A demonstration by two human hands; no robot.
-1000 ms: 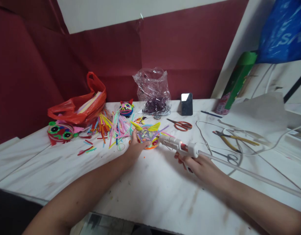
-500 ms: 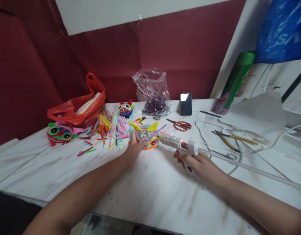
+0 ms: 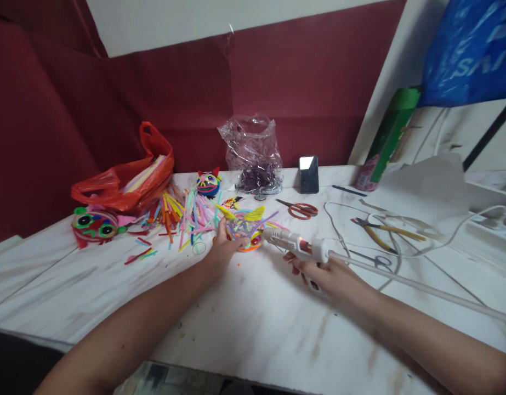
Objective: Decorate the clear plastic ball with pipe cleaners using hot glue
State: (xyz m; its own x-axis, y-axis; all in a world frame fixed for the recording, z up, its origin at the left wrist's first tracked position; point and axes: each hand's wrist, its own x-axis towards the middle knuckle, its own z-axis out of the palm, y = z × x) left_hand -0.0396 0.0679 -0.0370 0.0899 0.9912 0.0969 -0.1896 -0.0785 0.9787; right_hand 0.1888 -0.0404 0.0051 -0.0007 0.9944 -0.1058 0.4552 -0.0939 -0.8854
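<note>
My left hand (image 3: 227, 245) grips a colourful round craft piece (image 3: 245, 226) with yellow ears and red eyes, resting on the white marbled table (image 3: 236, 318). My right hand (image 3: 314, 270) is wrapped round the handle of a white glue gun (image 3: 291, 241). The gun's nozzle points left, at the right side of the craft piece; whether it touches cannot be made out. A long glue stick (image 3: 401, 278) runs out of the gun's back towards the right.
Behind lie orange-handled scissors (image 3: 302, 210), a phone (image 3: 309, 174) and a clear bag (image 3: 256, 159). Pliers (image 3: 376, 233), small scissors (image 3: 380, 262) and cables are at right. At left are pipe cleaners (image 3: 170, 211), a red bag (image 3: 113, 184) and a finished-looking face (image 3: 95, 226).
The whole view has shifted slightly, so things appear a little further left. Both hands keep their holds, and the gun's nozzle stays beside the craft piece.
</note>
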